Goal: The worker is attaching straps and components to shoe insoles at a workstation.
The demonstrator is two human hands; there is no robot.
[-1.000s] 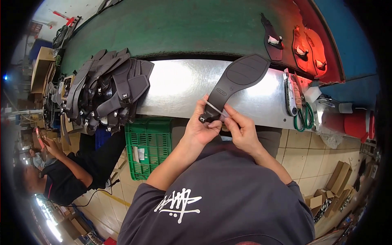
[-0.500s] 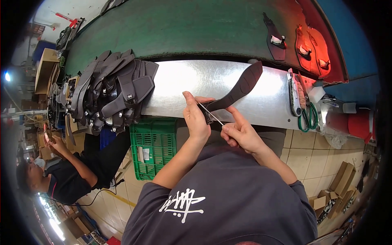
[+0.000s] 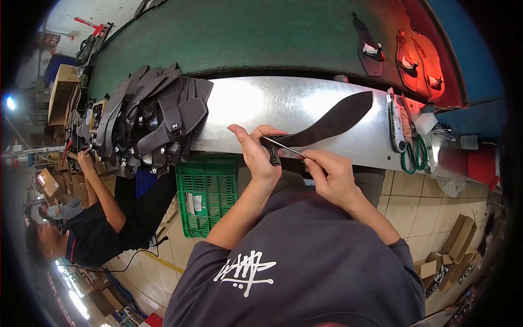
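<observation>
My left hand (image 3: 261, 155) is closed around the narrow end of a long, dark, curved strap piece (image 3: 338, 119). The wide end of the strap reaches out to the right above the metal table edge (image 3: 245, 109). A small dark fitting hangs below the fingers; its exact form is hard to make out. Pinched between the thumb and fingers of my right hand (image 3: 333, 173) is a thin metal rod (image 3: 289, 148). Its far tip lies against the strap's narrow end, partly hidden by my left hand.
A heap of similar dark straps (image 3: 177, 111) lies to the left. Beneath stands a green crate (image 3: 210, 210). A utility knife (image 3: 396, 125) and green-handled scissors (image 3: 417, 155) lie right. Beyond is a green belt (image 3: 261, 38) with dark pieces under red light. A co-worker (image 3: 98, 234) sits left.
The strap has turned over to its plain side and swung lower to the right. My right index finger has come off the strap. The co-worker's hands have moved toward the table.
</observation>
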